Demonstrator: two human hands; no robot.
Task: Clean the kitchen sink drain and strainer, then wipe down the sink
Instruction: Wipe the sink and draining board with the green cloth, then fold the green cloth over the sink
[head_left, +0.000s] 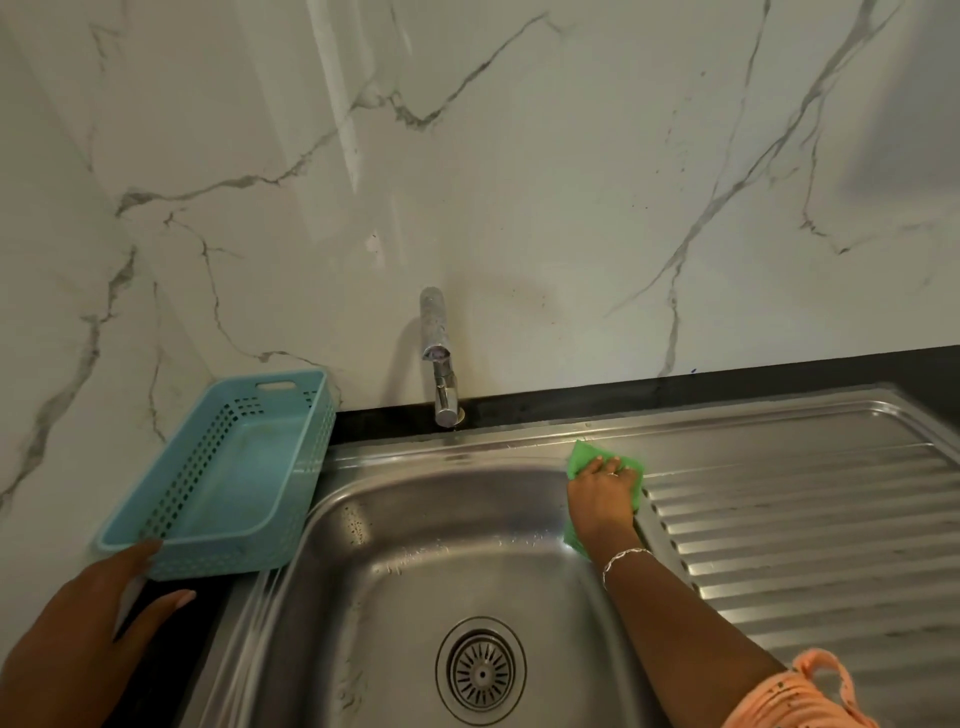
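Observation:
The steel sink (395, 525) fills the lower middle, with the round drain strainer (481, 673) seated in its floor. My right hand (602, 493) presses a green cloth (582, 454) flat on the sink's back right corner rim, fingers spread over it; part of the cloth hangs over the inner wall. My left hand (88, 618) rests on the dark counter at the lower left, fingers apart, its fingertips touching the front edge of a blue basket (234, 478). It holds nothing.
The empty blue perforated basket sits tilted at the sink's left, against the marble wall. A chrome tap (441, 358) rises behind the basin. A ribbed steel draining board (810, 519) stretches to the right. Water drops speckle the basin.

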